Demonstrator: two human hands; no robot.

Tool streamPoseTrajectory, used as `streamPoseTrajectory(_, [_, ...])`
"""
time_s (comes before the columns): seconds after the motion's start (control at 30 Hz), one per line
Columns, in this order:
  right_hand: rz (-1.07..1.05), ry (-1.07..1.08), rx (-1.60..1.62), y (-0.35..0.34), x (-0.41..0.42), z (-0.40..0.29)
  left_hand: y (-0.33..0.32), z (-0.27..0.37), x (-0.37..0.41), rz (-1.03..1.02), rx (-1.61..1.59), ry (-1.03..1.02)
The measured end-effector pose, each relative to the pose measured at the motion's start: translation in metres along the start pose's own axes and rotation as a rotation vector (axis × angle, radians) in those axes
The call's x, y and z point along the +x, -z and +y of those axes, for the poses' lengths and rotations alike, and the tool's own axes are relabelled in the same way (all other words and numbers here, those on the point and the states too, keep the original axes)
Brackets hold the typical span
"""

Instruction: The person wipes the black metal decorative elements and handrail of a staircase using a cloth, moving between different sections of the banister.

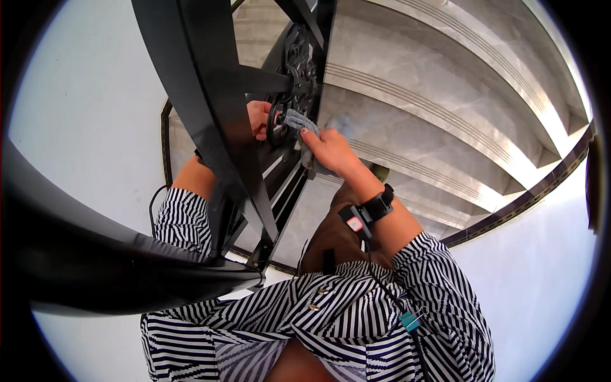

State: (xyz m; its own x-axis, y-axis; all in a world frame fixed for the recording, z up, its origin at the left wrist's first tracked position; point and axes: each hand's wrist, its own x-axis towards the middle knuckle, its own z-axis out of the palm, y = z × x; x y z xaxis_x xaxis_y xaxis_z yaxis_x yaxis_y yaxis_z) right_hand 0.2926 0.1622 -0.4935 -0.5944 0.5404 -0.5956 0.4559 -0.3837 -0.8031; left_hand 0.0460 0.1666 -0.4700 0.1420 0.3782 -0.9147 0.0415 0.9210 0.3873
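My right hand point(329, 148) grips a grey-blue cloth point(298, 122), its thumb on top. The cloth touches the black metal scrollwork point(298, 71) of a stair railing, and its lower end hangs below my fingers. On the far side of the railing, my left hand point(258, 118) is at a ring of the scrollwork, with its fingers bent; the ring and a black bar partly hide it. Something reddish shows at its fingertips, too small to name. Whether the left fingers hold the cloth's other end or the ring, I cannot tell.
Black railing bars point(215, 95) cross between my arms, and a thick black handrail point(143, 267) curves at the lower left. Curved grey stone stairs point(405, 100) with grooved edges lie at the right, bordered by a dark skirting point(520, 205) and a white wall. A cable runs along my right sleeve.
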Motion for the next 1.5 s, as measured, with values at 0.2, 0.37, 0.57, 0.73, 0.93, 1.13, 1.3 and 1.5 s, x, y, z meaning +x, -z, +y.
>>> streamPoseTrajectory(0.2, [0.277, 0.156, -0.061, 0.029, 0.009, -0.021, -0.02, 0.014, 0.007, 0.337, 0.084, -0.352])
streamPoseTrajectory(0.37, [0.469, 0.251, -0.244, 0.048, 0.012, -0.02, -0.024, 0.049, 0.02, 0.198, 0.17, -0.522])
streamPoseTrajectory(0.57, [0.475, 0.259, -0.365, 0.043, 0.012, 0.02, -0.036, 0.025, 0.033, 0.079, 0.166, -0.46])
streamPoseTrajectory(0.73, [0.495, 0.239, -0.318, 0.032, 0.003, 0.03, -0.045, 0.024, 0.034, 0.088, 0.155, -0.481])
streamPoseTrajectory(0.93, [0.09, -0.055, 0.435, 0.022, -0.003, 0.056, -0.066, 0.047, 0.018, 0.07, 0.188, -0.337])
streamPoseTrajectory(1.13, [0.143, 0.007, 0.746, 0.038, -0.024, 0.062, -0.084, 0.047, 0.019, 0.178, 0.192, -0.505])
streamPoseTrajectory(1.3, [0.388, 0.133, 0.254, 0.08, -0.031, 0.056, -0.078, 0.058, 0.021, 0.147, 0.217, -0.486])
streamPoseTrajectory(1.5, [0.665, 0.404, -0.093, 0.083, -0.003, 0.059, -0.064, 0.058, 0.035, 0.135, 0.224, -0.434])
